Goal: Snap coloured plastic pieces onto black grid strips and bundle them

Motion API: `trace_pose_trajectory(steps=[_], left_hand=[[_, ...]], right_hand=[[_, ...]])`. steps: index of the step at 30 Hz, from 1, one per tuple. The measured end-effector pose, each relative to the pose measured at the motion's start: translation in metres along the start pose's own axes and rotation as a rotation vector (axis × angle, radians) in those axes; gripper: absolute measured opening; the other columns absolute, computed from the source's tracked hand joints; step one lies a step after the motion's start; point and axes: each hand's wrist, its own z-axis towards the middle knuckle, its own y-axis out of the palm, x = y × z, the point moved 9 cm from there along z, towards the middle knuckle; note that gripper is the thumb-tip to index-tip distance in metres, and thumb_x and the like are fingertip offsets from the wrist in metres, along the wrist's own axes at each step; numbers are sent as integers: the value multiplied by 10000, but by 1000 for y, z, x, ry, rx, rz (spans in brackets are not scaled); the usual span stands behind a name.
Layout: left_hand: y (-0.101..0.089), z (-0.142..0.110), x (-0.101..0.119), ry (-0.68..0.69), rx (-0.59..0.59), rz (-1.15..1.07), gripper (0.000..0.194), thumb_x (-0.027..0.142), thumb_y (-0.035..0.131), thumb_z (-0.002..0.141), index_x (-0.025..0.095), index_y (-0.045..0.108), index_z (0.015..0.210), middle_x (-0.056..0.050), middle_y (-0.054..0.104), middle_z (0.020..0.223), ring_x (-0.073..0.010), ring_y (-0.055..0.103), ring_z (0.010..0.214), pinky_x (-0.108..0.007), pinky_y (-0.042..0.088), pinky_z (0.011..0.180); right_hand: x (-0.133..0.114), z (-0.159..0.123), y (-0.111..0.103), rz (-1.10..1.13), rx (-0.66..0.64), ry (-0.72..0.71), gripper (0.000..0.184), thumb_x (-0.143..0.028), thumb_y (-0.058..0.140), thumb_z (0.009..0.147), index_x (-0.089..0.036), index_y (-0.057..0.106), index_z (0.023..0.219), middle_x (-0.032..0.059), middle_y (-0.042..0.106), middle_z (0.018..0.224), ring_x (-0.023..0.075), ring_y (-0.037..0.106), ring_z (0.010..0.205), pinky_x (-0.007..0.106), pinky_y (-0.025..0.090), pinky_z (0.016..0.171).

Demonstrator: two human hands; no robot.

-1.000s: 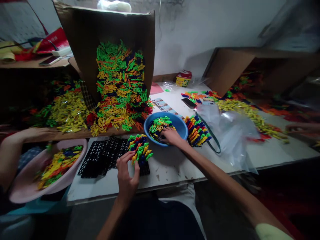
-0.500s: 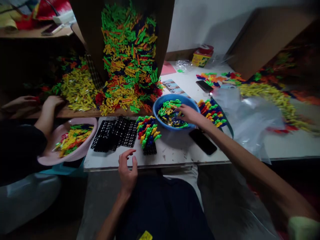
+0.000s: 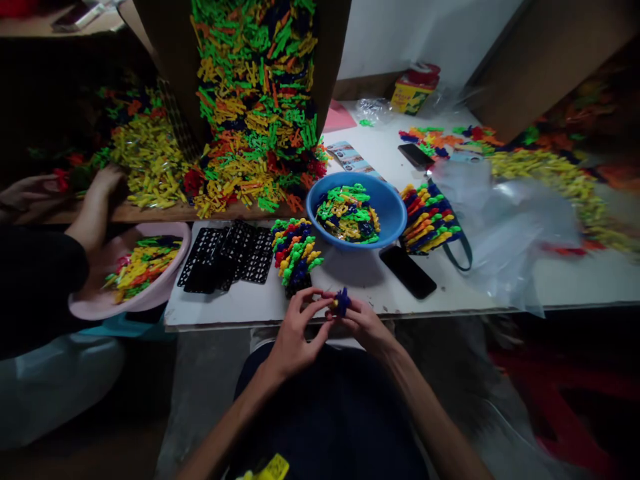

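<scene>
Both hands were raised just above the near table edge. The left hand (image 3: 299, 329) and the right hand (image 3: 367, 325) pinched a small dark-blue plastic piece (image 3: 342, 302) between their fingertips in a narrow grip. The fingers hid much of the piece; a yellow part appeared to sit at its near side, though the view was poor. Just beyond lay a multicoloured stack of interlocked plastic pieces (image 3: 295, 250), its base partly shadowed, beside black perforated plastic trays (image 3: 225, 259). A round blue plastic basin (image 3: 395, 207) held mixed pieces, and a black smartphone (image 3: 407, 272) lay near it on the white tabletop (image 3: 350, 285). A clear plastic bag (image 3: 515, 227) spread across the right side. A brown cardboard box (image 3: 333, 53), cut off by the upper frame, spilled green, yellow and orange pieces. At left, a co-worker's hand (image 3: 103, 187) reached towards loose pieces above a pale pink plastic basin (image 3: 175, 230); that person's body was dark and cut off. A white wall stood behind.
</scene>
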Motion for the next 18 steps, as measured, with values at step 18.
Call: trace_pose_trajectory(steps=[18], left_hand=[[-25,13,-32,-193,138,-144,186,309,582,912,202,677,1032,-35,666,954,-151,603,851,-274,472,780]], right_hand=[[-7,20,-4,-468,-4,-238,315,-488,764,737,-177,761,787,43,703,838,181,632,737,289,500,675]])
